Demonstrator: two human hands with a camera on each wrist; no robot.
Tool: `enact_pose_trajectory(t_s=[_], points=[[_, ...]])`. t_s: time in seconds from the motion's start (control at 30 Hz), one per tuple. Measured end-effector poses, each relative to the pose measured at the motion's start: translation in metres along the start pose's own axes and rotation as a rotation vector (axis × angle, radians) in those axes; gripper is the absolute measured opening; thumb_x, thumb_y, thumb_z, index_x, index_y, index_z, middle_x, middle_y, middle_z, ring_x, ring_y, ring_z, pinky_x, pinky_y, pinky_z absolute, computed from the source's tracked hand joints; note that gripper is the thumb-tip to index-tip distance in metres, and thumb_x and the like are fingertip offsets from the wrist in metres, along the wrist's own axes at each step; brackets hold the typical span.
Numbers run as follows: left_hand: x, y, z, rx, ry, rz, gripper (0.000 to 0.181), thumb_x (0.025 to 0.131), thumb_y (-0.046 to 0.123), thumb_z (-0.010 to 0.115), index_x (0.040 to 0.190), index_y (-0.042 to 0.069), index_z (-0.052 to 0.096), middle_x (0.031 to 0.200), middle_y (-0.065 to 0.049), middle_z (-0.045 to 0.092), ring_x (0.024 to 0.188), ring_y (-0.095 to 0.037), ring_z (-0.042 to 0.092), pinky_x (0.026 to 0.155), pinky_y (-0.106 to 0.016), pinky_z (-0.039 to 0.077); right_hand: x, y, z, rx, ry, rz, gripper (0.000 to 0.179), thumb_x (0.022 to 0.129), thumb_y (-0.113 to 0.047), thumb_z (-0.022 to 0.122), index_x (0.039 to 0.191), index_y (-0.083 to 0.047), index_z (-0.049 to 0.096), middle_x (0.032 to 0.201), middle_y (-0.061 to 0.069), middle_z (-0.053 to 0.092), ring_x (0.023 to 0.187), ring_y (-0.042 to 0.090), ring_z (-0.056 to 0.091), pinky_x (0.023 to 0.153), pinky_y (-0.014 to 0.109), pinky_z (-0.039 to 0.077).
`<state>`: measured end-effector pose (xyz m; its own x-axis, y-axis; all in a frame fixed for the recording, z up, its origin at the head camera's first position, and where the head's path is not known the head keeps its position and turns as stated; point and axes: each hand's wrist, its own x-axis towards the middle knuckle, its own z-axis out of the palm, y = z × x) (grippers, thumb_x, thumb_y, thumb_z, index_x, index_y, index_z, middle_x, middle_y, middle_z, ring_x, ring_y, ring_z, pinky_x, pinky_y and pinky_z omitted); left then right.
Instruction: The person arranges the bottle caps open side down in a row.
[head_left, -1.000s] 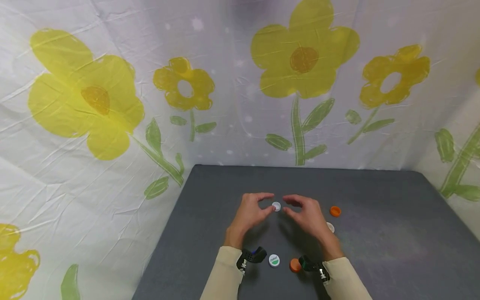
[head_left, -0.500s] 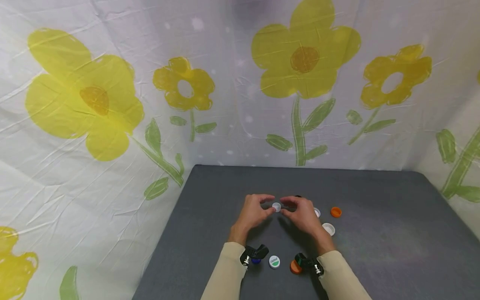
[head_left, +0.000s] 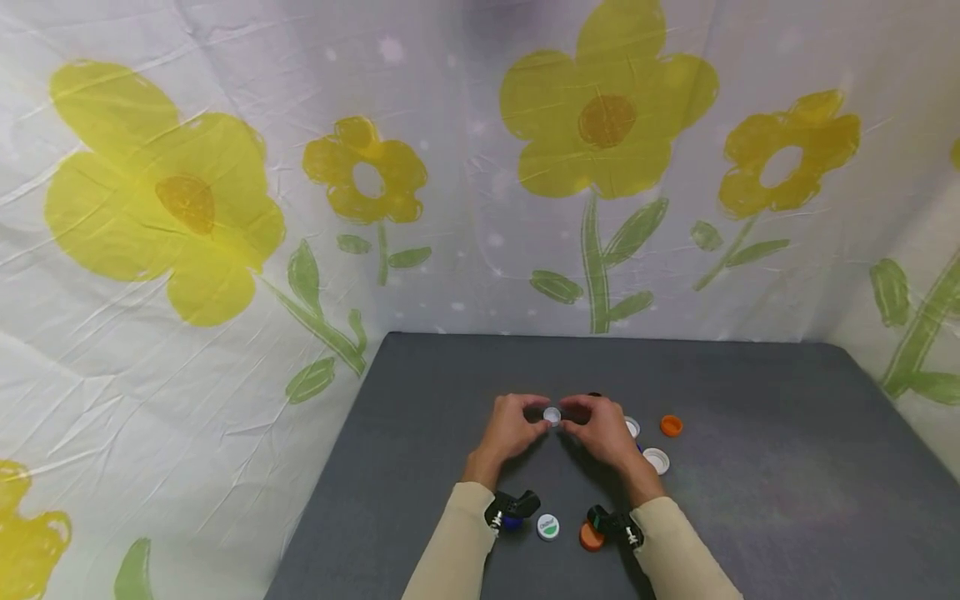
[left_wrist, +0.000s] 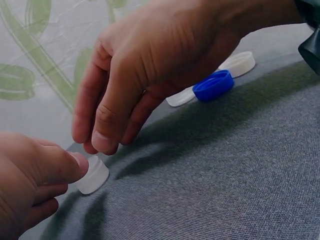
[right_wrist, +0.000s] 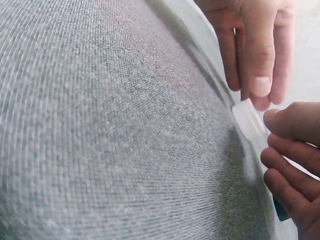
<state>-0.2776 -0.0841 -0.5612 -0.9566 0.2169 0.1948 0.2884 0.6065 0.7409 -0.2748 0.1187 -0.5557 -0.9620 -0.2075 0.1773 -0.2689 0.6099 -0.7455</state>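
A small white bottle cap (head_left: 552, 416) sits between my two hands, its hollow side facing up in the head view. My left hand (head_left: 513, 429) comes at it from the left, thumb and fingers spread apart, the thumb overlapping the cap (left_wrist: 93, 176) in the left wrist view. From the other side my right hand (head_left: 602, 432) curves loosely toward it, thumb and fingers parted. The right wrist view has the right thumb (right_wrist: 280, 121) right beside the cap (right_wrist: 248, 120), with the left fingertips just above it.
Right of my right hand lie an orange cap (head_left: 671, 426), two white caps (head_left: 656, 461) and a blue cap (left_wrist: 213, 85). Closer to me are a white-and-green cap (head_left: 548, 527), another orange cap (head_left: 592, 537) and a blue one (head_left: 512, 523). A flower-print sheet (head_left: 465, 167) hangs behind the dark table (head_left: 750, 467).
My right hand has moved left toward the white cap, uncovering more caps on its right. My left hand has shifted slightly right. The cap has stayed in place.
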Motion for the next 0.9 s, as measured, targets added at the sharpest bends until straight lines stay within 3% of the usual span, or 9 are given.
enact_pose_trajectory(t_s=[0.43,0.67,0.9], points=[[0.0000,-0.0060,0.0057,0.023,0.066,0.031,0.031,0.089,0.006,0.088,0.120,0.007,0.084,0.116,-0.006,0.085,0.116,-0.023,0.078,0.104,-0.042,0.061,0.0017,0.0013,0.0060,0.023,-0.019,0.030,0.033,0.090,-0.008,0.088,0.121,-0.005,0.081,0.114,0.010,0.084,0.106,0.028,0.080,0.099,0.053,0.062],[0.0006,-0.0041,0.0059,0.038,0.066,0.017,0.030,0.089,0.006,0.088,0.119,0.007,0.084,0.116,-0.007,0.085,0.116,-0.024,0.078,0.103,-0.043,0.061,0.0035,0.0024,0.0088,0.018,-0.012,0.012,0.030,0.089,-0.009,0.088,0.118,-0.007,0.082,0.112,0.008,0.084,0.103,0.025,0.081,0.097,0.051,0.063],[0.0039,-0.0020,0.0096,0.077,0.072,0.046,0.024,0.087,0.004,0.090,0.110,0.007,0.086,0.108,-0.005,0.086,0.108,-0.022,0.079,0.097,-0.039,0.062,0.0040,0.0038,0.0093,0.009,-0.004,0.022,0.029,0.089,-0.007,0.088,0.117,-0.009,0.083,0.110,0.007,0.084,0.103,0.026,0.080,0.096,0.051,0.062]])
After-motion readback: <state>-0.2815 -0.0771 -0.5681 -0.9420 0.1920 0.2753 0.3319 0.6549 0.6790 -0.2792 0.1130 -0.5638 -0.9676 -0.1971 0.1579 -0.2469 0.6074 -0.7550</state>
